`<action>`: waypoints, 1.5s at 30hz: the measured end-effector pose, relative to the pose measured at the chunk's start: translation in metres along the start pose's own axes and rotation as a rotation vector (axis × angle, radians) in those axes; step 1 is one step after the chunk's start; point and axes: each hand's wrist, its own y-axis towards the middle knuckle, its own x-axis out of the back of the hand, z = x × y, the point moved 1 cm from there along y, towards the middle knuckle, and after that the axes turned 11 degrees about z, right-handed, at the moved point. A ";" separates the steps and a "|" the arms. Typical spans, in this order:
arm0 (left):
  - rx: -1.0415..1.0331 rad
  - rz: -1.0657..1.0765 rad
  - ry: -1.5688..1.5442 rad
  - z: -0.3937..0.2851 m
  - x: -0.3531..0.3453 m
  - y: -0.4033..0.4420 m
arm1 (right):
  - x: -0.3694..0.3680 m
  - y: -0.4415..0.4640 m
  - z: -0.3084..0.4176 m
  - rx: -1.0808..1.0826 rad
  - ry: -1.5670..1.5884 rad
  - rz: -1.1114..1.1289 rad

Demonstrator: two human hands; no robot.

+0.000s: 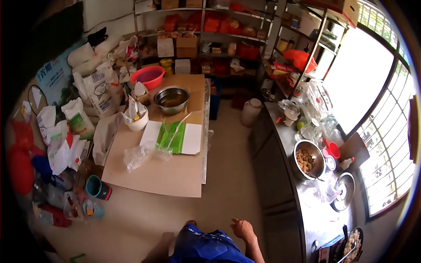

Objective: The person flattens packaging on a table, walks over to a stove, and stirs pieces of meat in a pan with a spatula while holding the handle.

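Observation:
My right hand hangs at my right side, its fingers loosely curled in, and no object shows in it. On my left, a dim, blurred forearm and hand show beside the blue garment I wear; the fingers cannot be made out. Ahead stands a cardboard-covered table. On it are a steel bowl of brownish liquid, a red basin, a white tub, a green packet on white sheets, and a crumpled clear plastic bag. Neither hand touches these.
A steel counter runs along the right, bearing a bowl of brown food pieces, a metal lid and a pan of pale pieces. Sacks pile up at left. Bins stand on the floor; a milk-can-like container stands beyond.

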 end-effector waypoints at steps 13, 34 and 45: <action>-0.071 -0.019 0.077 0.022 0.003 -0.006 | 0.004 0.014 0.017 0.053 -0.020 0.026; 0.295 0.076 0.015 0.030 -0.014 -0.017 | 0.004 0.028 0.020 0.159 -0.065 0.004; -0.062 0.249 0.826 -0.018 0.049 -0.010 | -0.016 0.006 0.023 -0.055 -0.056 0.068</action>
